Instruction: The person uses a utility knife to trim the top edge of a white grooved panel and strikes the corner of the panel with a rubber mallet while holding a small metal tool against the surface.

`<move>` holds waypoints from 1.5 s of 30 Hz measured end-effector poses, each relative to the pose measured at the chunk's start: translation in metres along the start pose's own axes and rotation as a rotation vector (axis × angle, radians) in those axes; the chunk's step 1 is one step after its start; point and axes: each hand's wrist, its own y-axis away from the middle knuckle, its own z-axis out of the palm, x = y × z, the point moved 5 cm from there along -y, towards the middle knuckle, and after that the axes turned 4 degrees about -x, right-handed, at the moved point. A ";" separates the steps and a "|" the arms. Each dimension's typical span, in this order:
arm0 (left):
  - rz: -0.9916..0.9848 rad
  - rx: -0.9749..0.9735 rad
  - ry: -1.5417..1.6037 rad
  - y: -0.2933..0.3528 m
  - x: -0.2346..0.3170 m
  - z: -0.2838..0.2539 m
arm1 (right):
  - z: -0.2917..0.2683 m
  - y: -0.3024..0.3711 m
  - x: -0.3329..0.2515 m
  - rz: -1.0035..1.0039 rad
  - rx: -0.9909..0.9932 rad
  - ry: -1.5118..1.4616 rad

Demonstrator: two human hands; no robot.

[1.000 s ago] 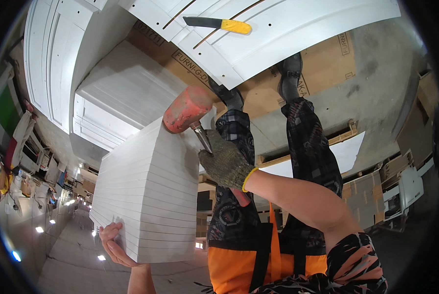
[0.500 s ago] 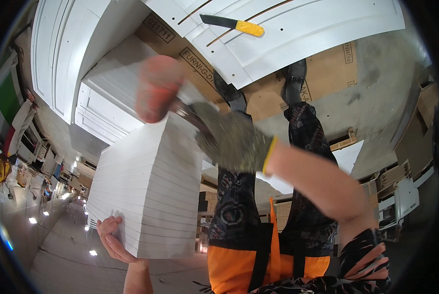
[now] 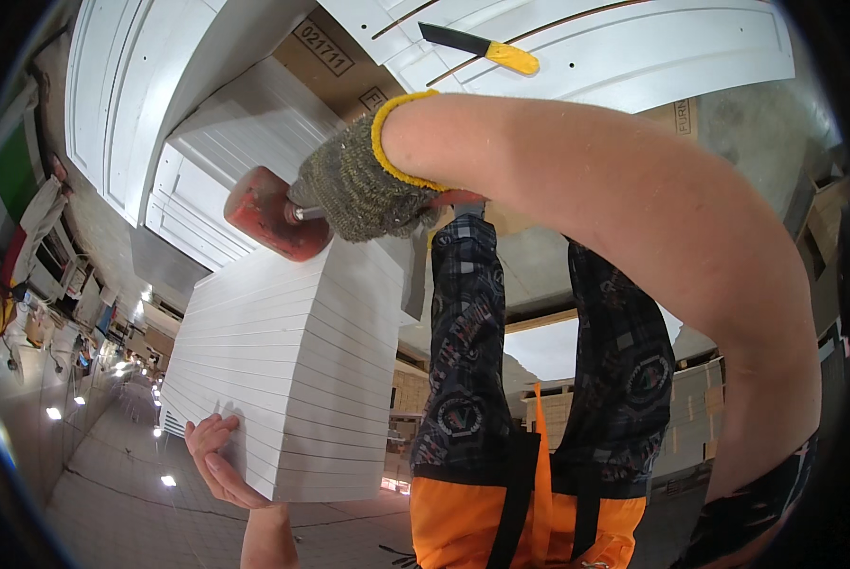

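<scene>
at the left of centre in the frame, my gloved right hand point(image 3: 354, 185), in speckled olive knit with a yellow cuff, is closed round a scuffed red barrel-headed mallet point(image 3: 271, 218) with a shiny metal shank. half a second ago its head was blurred and higher; now it is sharper, lower and further left, by the upper edge of a white, box-shaped stack of boards point(image 3: 283, 379). i judge that a stroke has come down, though i cannot tell if it touches. at lower left, my bare left hand point(image 3: 218, 460), little changed, leans unclosed against the stack's left face. the boards look smooth and matte, their thin parallel seams meeting at a crisp corner.
</scene>
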 end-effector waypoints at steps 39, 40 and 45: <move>-0.031 -0.030 0.048 -0.002 0.004 0.002 | 0.012 -0.014 0.030 0.103 -0.148 -0.366; -0.028 -0.031 0.060 -0.003 0.005 0.003 | 0.012 -0.014 0.031 0.120 -0.148 -0.390; -0.044 -0.042 0.031 0.001 -0.001 -0.002 | 0.017 -0.021 0.030 0.140 -0.165 -0.401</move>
